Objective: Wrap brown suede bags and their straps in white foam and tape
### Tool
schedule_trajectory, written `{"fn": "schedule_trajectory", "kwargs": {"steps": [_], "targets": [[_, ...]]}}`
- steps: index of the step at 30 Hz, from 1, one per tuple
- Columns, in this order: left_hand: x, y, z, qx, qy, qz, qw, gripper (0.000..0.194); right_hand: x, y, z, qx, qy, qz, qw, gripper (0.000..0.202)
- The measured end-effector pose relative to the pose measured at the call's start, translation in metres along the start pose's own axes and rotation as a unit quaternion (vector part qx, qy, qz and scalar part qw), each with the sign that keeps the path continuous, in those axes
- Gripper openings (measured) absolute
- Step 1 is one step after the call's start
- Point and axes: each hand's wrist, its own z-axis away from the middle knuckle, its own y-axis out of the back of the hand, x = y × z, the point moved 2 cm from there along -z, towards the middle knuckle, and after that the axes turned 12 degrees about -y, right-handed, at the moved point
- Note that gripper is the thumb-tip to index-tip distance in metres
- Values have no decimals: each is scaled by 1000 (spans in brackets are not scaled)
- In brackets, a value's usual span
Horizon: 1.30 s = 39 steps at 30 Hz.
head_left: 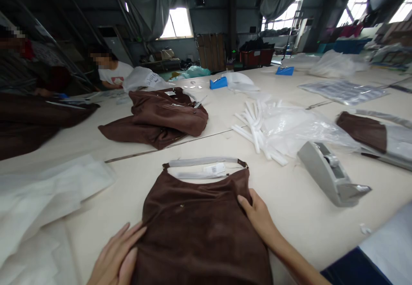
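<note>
A dark brown handbag (pixel 199 229) lies in front of me on the table, its handle (pixel 202 162) wrapped in white padding. A white tag (pixel 215 169) shows between the handle and the bag's opening. My right hand (pixel 259 214) grips the bag's right edge, thumb on top and the other fingers partly hidden behind. Against the left edge rests my left hand (pixel 117 253), its fingers stretched out and touching the bag's side. The lower end of the bag runs out of view.
A grey tape dispenser (pixel 333 175) stands at right, near white foam tubes (pixel 254 126) and clear plastic bags (pixel 299 126). More brown bags (pixel 161 117) lie beyond a table seam. White sheets (pixel 41 199) are at left. Two people (pixel 112 70) are at the far left.
</note>
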Motion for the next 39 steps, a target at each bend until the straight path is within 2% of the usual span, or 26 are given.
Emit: {"fn": "schedule_trajectory", "kwargs": {"steps": [2,4,6,8,9,11,13,15,18,21,25,30,35,37,39], "targets": [[-15,15,-34,-13,44,9,999,34,7,-25,25,-2,-21,-49,999,37],[-21,28,-71,-83,106,1,991,42,10,-45,46,-28,-18,-76,997,37],[-9,34,-109,-177,121,-70,974,48,10,-56,60,-66,9,-81,995,36],[25,28,-144,-197,50,-111,973,50,8,-54,65,-107,35,-70,991,35],[47,18,-158,-207,9,-83,975,50,7,-48,64,-133,39,-62,988,34],[93,-11,-175,-266,-37,9,963,46,7,-29,58,-181,21,-53,982,33],[135,-45,-182,-335,-80,81,935,38,7,-1,45,-181,-20,-68,981,43],[164,-77,-185,-377,-99,98,916,33,6,29,28,-105,-52,-100,988,48],[187,-117,-191,-402,-101,87,906,31,1,64,-2,16,-57,-128,990,46],[192,-147,-197,-385,-80,66,917,33,-8,72,-31,29,-58,-134,989,41],[188,-166,-197,-370,-46,58,926,28,-20,59,-61,-10,-76,-129,989,30],[180,-159,-189,-346,-41,144,926,20,-33,43,-75,-88,-99,-121,984,23],[172,-153,-180,-286,-29,252,924,16,-43,34,-72,-167,-139,-169,961,34],[169,-154,-173,-264,-18,288,920,11,-45,30,-68,-165,-142,-213,952,44],[166,-156,-165,-247,-2,316,916,8,-47,26,-63,-138,-135,-257,947,54]]}}
